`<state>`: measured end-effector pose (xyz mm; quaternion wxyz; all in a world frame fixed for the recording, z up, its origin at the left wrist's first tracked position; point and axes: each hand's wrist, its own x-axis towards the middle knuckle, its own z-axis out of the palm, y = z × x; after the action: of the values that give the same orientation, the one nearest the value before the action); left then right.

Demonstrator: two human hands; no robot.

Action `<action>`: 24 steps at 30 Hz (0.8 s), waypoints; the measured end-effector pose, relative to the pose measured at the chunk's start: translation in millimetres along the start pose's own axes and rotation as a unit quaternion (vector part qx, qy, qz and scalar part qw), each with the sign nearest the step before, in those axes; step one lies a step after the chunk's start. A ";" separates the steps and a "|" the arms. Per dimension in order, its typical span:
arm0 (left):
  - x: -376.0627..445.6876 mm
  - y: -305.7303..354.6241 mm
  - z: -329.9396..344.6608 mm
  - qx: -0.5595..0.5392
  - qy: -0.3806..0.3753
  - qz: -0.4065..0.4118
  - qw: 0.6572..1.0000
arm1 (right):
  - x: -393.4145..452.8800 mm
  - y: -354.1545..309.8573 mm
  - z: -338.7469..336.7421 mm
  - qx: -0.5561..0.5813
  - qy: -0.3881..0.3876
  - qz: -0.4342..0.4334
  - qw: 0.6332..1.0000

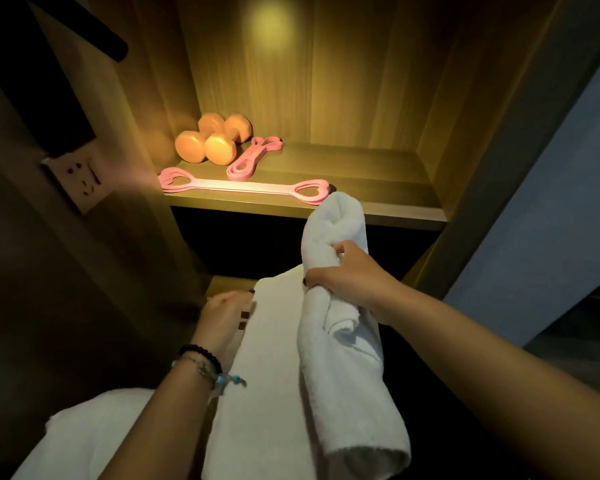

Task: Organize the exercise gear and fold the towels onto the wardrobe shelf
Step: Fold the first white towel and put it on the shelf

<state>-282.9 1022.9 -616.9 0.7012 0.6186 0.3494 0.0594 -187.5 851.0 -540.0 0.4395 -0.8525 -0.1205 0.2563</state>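
Behind towel (343, 327), left hand (222, 317) fingertips hidden.

L hand (222, 315) blurred; fingertips behind towel (278, 341).

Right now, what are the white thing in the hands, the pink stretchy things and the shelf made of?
The towel looks like soft terry cotton: fuzzy, matte, drooping in folds. The pink bands look like smooth rubber or silicone, flat and faintly shiny, though I can't be sure. The shelf looks like wood or wood-look board, with visible grain lines.
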 end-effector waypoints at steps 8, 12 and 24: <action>15.4 -9.5 4.3 -0.031 -0.176 -0.154 0.972 | -2.5 -10.7 -15.7 0.011 0.014 -0.036 0.999; 15.8 -8.4 10.6 0.099 -0.106 -0.057 0.988 | -1.1 -2.1 -11.6 -0.025 0.032 -0.043 0.998; -10.9 8.7 13.6 0.310 0.014 0.131 0.942 | -9.9 50.9 -103.2 -0.365 0.097 0.056 0.924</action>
<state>-280.4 1008.1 -604.6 0.4556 0.8449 0.2763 0.0479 -140.8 746.0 -528.2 0.0928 -0.9799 -0.1142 0.1345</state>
